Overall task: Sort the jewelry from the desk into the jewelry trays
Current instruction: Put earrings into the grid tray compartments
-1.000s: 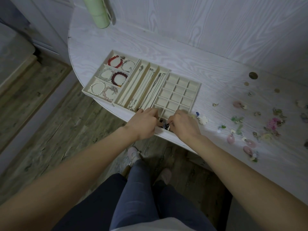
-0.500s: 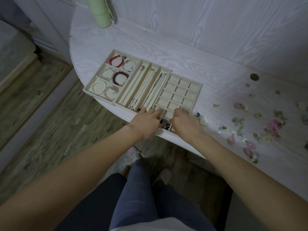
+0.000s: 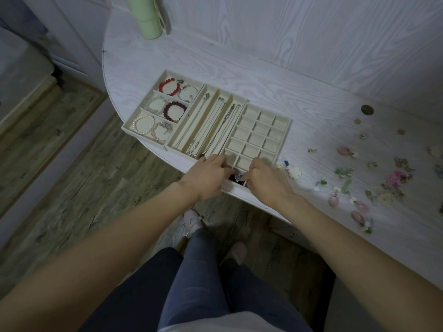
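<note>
A small blue-and-dark jewelry piece [image 3: 237,176] sits at the near end of the grid tray [image 3: 282,130], at the desk [image 3: 239,56] edge. Left hand [image 3: 207,177] and right hand [image 3: 267,179] meet over it, fingers curled; whether either actually pinches it cannot be told. Leftward lie the necklace tray [image 3: 191,127] and bracelet tray [image 3: 134,122]. Loose earrings [image 3: 345,173] are scattered to the right; a green bottle [image 3: 143,17] stands at the rear.
</note>
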`<state>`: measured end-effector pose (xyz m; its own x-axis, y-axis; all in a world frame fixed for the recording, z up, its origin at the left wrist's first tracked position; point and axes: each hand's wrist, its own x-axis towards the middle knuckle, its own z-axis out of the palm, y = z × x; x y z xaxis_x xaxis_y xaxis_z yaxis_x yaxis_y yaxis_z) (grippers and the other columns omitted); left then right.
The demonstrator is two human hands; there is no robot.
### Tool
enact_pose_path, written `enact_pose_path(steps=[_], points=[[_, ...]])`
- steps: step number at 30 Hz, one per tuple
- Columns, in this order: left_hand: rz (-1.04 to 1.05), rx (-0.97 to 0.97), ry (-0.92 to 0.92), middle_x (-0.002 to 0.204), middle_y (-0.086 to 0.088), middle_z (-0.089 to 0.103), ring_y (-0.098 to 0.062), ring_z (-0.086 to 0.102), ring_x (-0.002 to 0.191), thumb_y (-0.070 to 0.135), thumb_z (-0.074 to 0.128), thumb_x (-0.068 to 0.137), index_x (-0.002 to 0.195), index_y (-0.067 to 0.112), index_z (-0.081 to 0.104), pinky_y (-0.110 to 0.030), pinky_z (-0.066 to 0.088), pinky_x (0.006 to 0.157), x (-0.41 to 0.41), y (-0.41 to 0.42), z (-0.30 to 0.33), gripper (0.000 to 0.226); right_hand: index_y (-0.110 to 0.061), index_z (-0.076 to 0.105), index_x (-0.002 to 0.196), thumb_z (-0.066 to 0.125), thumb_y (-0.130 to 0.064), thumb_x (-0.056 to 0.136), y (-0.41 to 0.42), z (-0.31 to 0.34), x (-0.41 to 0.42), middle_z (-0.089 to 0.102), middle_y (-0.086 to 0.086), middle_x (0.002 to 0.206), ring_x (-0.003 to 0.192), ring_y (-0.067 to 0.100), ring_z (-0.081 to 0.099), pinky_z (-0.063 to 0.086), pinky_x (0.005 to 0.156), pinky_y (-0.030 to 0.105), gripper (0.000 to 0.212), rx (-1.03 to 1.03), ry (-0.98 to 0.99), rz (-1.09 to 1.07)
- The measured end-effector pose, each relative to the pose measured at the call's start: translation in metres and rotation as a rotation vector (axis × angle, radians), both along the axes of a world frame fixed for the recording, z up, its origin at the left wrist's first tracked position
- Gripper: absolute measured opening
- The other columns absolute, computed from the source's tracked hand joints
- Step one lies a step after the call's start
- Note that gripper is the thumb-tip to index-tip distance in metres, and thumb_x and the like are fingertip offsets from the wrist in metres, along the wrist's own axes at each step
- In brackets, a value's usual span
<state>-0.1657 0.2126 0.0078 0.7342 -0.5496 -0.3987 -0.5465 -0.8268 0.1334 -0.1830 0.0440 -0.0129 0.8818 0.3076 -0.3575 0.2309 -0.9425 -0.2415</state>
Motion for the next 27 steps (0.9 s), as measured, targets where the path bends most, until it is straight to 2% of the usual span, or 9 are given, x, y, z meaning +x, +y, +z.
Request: enact_pose_path(steps=[2, 5, 8, 11, 13, 17, 22, 27], points=[[0.01, -0.022, -0.013, 0.125, -0.004, 0.039, -0.021, 0.037, 0.12, 0.017, 0.05, 0.09, 0.138, 0.028, 0.045, -0.033, 0.032, 0.093, 0.001, 0.003, 0.0, 0.049, -0.024, 0.057, 0.13, 0.042, -0.011, 0.098, 0.0, 0.0, 0.0, 0.045, 0.005, 0.114, 0.096, 0.024, 0.054, 0.037, 0.065, 0.032, 0.038, 0.016, 0.006, -0.004], [-0.007, 0.006, 0.002, 0.125, -0.003, 0.038, -0.021, 0.036, 0.121, 0.015, 0.049, 0.091, 0.14, 0.03, 0.043, -0.034, 0.03, 0.096, 0.001, 0.005, 0.001, 0.05, -0.019, 0.057, 0.129, 0.042, -0.009, 0.098, 0.004, 0.0, -0.001, 0.047, 0.005, 0.116, 0.093, 0.023, 0.055, 0.043, 0.067, 0.036, 0.036, 0.009, 0.016, 0.001], [-0.043, 0.026, -0.019, 0.127, -0.003, 0.038, -0.021, 0.036, 0.121, 0.017, 0.049, 0.092, 0.138, 0.028, 0.048, -0.034, 0.03, 0.096, 0.001, 0.003, 0.001, 0.047, -0.023, 0.057, 0.13, 0.046, -0.009, 0.097, 0.007, 0.002, 0.0, 0.045, 0.005, 0.11, 0.081, 0.018, 0.045, 0.035, 0.061, 0.034, 0.038, -0.037, -0.004, 0.048], [-0.066, 0.041, -0.035, 0.129, -0.004, 0.038, -0.021, 0.036, 0.122, 0.019, 0.049, 0.092, 0.137, 0.028, 0.049, -0.034, 0.03, 0.096, 0.002, 0.0, 0.001, 0.045, -0.019, 0.061, 0.123, 0.047, -0.008, 0.095, 0.006, 0.007, 0.001, 0.043, 0.006, 0.112, 0.092, 0.022, 0.05, 0.03, 0.059, 0.032, 0.033, -0.148, -0.054, 0.136], [-0.058, 0.042, -0.029, 0.13, -0.004, 0.038, -0.021, 0.035, 0.123, 0.02, 0.05, 0.092, 0.137, 0.031, 0.047, -0.035, 0.03, 0.097, 0.003, -0.001, 0.002, 0.046, -0.019, 0.061, 0.125, 0.047, -0.009, 0.095, 0.003, 0.007, 0.002, 0.044, 0.007, 0.114, 0.097, 0.025, 0.052, 0.032, 0.06, 0.033, 0.034, -0.152, -0.057, 0.136], [-0.05, 0.047, -0.01, 0.128, -0.005, 0.038, -0.022, 0.036, 0.122, 0.02, 0.05, 0.09, 0.138, 0.028, 0.045, -0.035, 0.031, 0.096, 0.004, -0.001, 0.0, 0.049, -0.028, 0.055, 0.133, 0.046, -0.011, 0.097, 0.0, 0.004, 0.003, 0.044, 0.005, 0.109, 0.093, 0.025, 0.053, 0.036, 0.063, 0.034, 0.041, -0.035, 0.002, 0.061], [-0.083, 0.076, -0.014, 0.126, -0.004, 0.038, -0.021, 0.035, 0.122, 0.022, 0.05, 0.091, 0.142, 0.03, 0.04, -0.034, 0.031, 0.094, 0.004, -0.002, 0.001, 0.052, -0.024, 0.056, 0.131, 0.045, -0.008, 0.096, 0.003, 0.003, 0.0, 0.043, 0.007, 0.111, 0.095, 0.023, 0.052, 0.032, 0.061, 0.032, 0.04, -0.114, -0.012, 0.106], [-0.133, 0.15, -0.05, 0.136, -0.008, 0.032, -0.022, 0.032, 0.126, 0.019, 0.051, 0.09, 0.137, 0.022, 0.047, -0.036, 0.029, 0.1, 0.005, -0.007, 0.005, 0.047, -0.023, 0.058, 0.128, 0.045, -0.007, 0.095, 0.001, 0.006, 0.002, 0.042, 0.007, 0.111, 0.096, 0.024, 0.052, 0.03, 0.061, 0.031, 0.038, -0.156, -0.078, 0.183]])
